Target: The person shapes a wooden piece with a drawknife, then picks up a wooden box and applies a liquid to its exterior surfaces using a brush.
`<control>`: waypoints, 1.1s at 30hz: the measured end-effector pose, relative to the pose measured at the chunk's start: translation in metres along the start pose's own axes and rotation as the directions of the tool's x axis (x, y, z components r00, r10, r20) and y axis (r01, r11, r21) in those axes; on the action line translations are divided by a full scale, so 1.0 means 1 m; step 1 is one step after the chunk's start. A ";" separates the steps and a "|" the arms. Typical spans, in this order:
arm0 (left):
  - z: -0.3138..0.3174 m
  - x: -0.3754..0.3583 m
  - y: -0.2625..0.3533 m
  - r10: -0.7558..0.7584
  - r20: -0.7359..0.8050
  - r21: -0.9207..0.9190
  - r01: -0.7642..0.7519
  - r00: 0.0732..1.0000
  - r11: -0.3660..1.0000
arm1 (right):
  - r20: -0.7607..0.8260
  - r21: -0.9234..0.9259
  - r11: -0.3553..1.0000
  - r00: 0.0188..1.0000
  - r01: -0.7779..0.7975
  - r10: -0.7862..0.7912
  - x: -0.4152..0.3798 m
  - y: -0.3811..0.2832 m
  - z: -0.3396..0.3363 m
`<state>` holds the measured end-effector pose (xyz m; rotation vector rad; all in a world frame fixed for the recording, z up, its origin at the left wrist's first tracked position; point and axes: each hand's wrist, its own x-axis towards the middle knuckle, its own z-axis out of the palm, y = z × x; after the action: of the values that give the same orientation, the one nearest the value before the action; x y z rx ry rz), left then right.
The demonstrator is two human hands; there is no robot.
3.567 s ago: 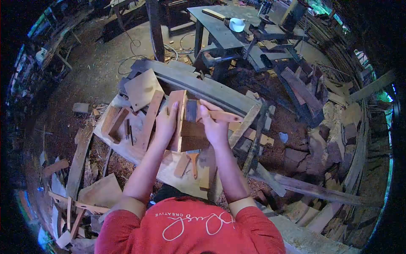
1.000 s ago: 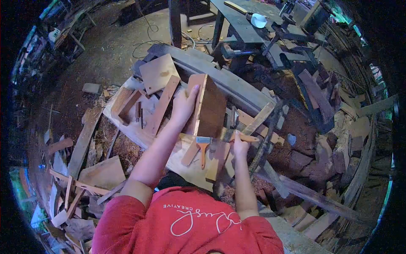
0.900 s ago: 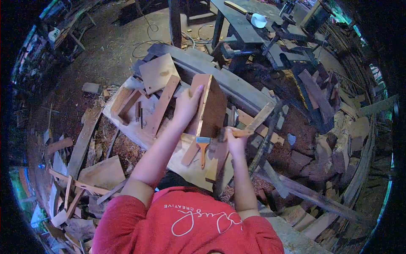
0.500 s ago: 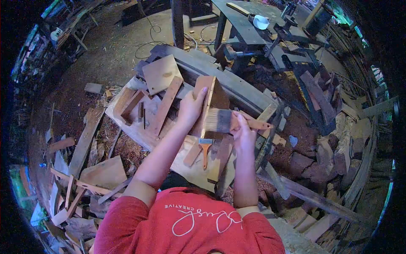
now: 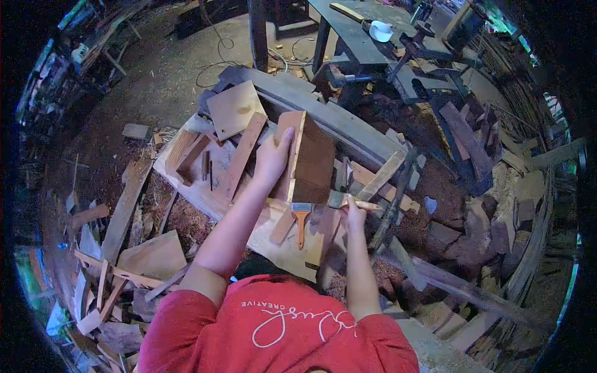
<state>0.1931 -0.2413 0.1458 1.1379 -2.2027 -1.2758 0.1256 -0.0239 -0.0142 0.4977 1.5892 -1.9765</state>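
My left hand (image 5: 272, 155) grips a brown piece of wood (image 5: 316, 158) by its left side, thumb near the top. The wood stands on edge, with a pale strip along the edge facing me and a broad dark face turned right. In my right hand (image 5: 354, 216) is a wide paintbrush (image 5: 369, 206), pinched near the base of its wooden handle. Its bristles point left, by the lower right corner of the wood. A second paintbrush (image 5: 301, 229) with an orange handle lies just below the wood, bristle end up against it.
Under my hands is a wooden work surface (image 5: 264, 239) strewn with offcuts, including a square board (image 5: 235, 109) and a long strip (image 5: 247, 155). A thick beam (image 5: 336, 112) runs behind. Scrap wood (image 5: 152, 255) is heaped left and right. A dark table (image 5: 348, 37) holds a white container (image 5: 380, 31).
My right hand has moved down with the paintbrush, whose bristles have left the wood's middle for its lower corner. The wood has turned, showing more of its dark face.
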 end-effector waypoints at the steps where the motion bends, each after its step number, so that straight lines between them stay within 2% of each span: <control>1: 0.000 0.000 -0.002 -0.015 0.006 -0.038 0.016 1.000 0.999 | -0.004 0.002 1.000 1.000 -0.001 0.001 -0.003 -0.003 0.000; 2: 0.002 0.002 -0.007 -0.014 0.011 -0.037 0.014 1.000 0.999 | -0.001 -0.228 0.959 0.985 0.168 -0.173 -0.005 -0.009 0.000; 3: 0.005 0.005 -0.013 -0.006 -0.004 -0.051 0.006 1.000 0.999 | 0.040 -0.444 0.838 0.941 0.318 -0.336 -0.013 -0.019 0.006; 4: 0.006 0.005 -0.014 0.002 -0.019 -0.067 -0.003 1.000 0.998 | 0.033 -0.445 0.837 0.940 0.317 -0.339 -0.014 -0.023 0.013; 6: 0.008 0.004 -0.014 0.019 0.024 -0.138 -0.016 1.000 0.990 | 0.272 -0.654 0.486 0.779 0.580 -0.565 -0.019 -0.025 0.036; 8: 0.010 0.006 -0.013 -0.014 -0.001 -0.068 0.014 1.000 0.998 | 0.352 -0.481 0.528 0.705 0.700 -0.615 -0.064 -0.050 0.072; 9: 0.009 0.006 -0.013 -0.014 -0.001 -0.066 0.013 1.000 0.998 | 0.351 -0.480 0.529 0.705 0.700 -0.616 -0.073 -0.060 0.080; 11: 0.009 0.007 -0.015 0.000 -0.015 -0.072 -0.001 1.000 0.997 | 0.424 -0.348 0.641 0.725 0.684 -0.543 -0.085 -0.077 0.092; 12: 0.007 0.004 -0.012 -0.002 -0.014 -0.069 0.001 1.000 0.998 | 0.424 -0.348 0.643 0.726 0.682 -0.541 -0.093 -0.086 0.095; 14: -0.004 -0.006 0.003 0.000 -0.026 -0.104 -0.003 1.000 0.995 | 0.479 -0.114 0.807 0.744 0.579 -0.466 -0.110 -0.104 0.102; 15: -0.007 -0.011 0.010 0.030 -0.040 -0.119 -0.034 0.999 0.992 | 0.495 -0.167 0.835 0.777 0.524 -0.389 -0.118 -0.116 0.104; 16: -0.006 -0.008 0.004 0.029 -0.042 -0.118 -0.034 0.999 0.992 | 0.496 -0.165 0.836 0.777 0.523 -0.388 -0.115 -0.117 0.105; 18: -0.003 0.000 -0.012 -0.023 -0.041 -0.085 0.019 0.999 0.996 | 0.454 0.151 0.963 0.850 0.224 -0.269 -0.105 -0.115 0.106; 19: -0.006 -0.001 -0.008 -0.024 -0.045 -0.084 0.020 0.999 0.996 | 0.542 0.185 0.969 0.805 0.166 -0.241 -0.089 -0.108 0.101; 20: -0.007 -0.005 -0.002 -0.035 -0.043 -0.072 0.032 0.998 0.997 | 0.543 0.184 0.969 0.805 0.163 -0.239 -0.076 -0.096 0.100; 22: -0.007 -0.008 0.000 -0.047 -0.037 -0.063 0.045 0.998 0.997 | 0.566 0.251 0.966 0.819 -0.061 -0.096 -0.057 -0.076 0.098; 23: -0.006 -0.008 -0.001 -0.021 -0.057 -0.083 0.016 0.998 0.996 | 0.525 0.251 0.961 0.850 -0.116 -0.034 -0.050 -0.065 0.096; 24: -0.005 -0.008 -0.001 0.005 -0.079 -0.104 -0.013 0.997 0.995 | 0.525 0.249 0.962 0.850 -0.114 -0.036 -0.042 -0.056 0.090; 25: -0.008 -0.009 0.002 0.007 -0.082 -0.108 -0.015 0.997 0.994 | 0.457 0.250 0.964 0.889 -0.092 -0.034 -0.031 -0.047 0.083; 27: -0.019 -0.012 0.007 -0.058 -0.071 -0.098 0.051 0.996 0.994 | 0.302 0.197 0.980 0.953 -0.042 -0.020 -0.006 -0.029 0.067; 28: -0.019 -0.010 -0.001 -0.058 -0.070 -0.096 0.051 0.996 0.994 | 0.300 0.198 0.979 0.954 -0.043 -0.019 0.004 -0.025 0.058; 30: -0.017 -0.003 -0.019 -0.008 -0.135 -0.086 -0.003 0.991 0.996 | 0.159 -0.038 0.999 0.987 0.036 -0.030 0.015 -0.026 0.045; 31: -0.017 -0.004 -0.023 -0.002 -0.109 -0.151 -0.015 0.994 0.988 | 0.052 -0.117 0.991 0.997 0.063 -0.058 0.015 -0.030 0.044; 32: -0.016 -0.004 -0.025 0.002 -0.106 -0.153 -0.019 0.994 0.988 | 0.049 -0.115 0.991 0.997 0.067 -0.062 0.015 -0.033 0.044; 33: -0.015 -0.004 -0.026 0.007 -0.102 -0.125 -0.020 0.995 0.992 | 0.065 -0.401 0.855 0.941 0.329 -0.331 0.016 -0.036 0.044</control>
<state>0.2171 -0.2540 0.1328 1.1122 -2.0234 -1.3021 0.0935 -0.0639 0.0140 0.0627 2.1378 -1.7895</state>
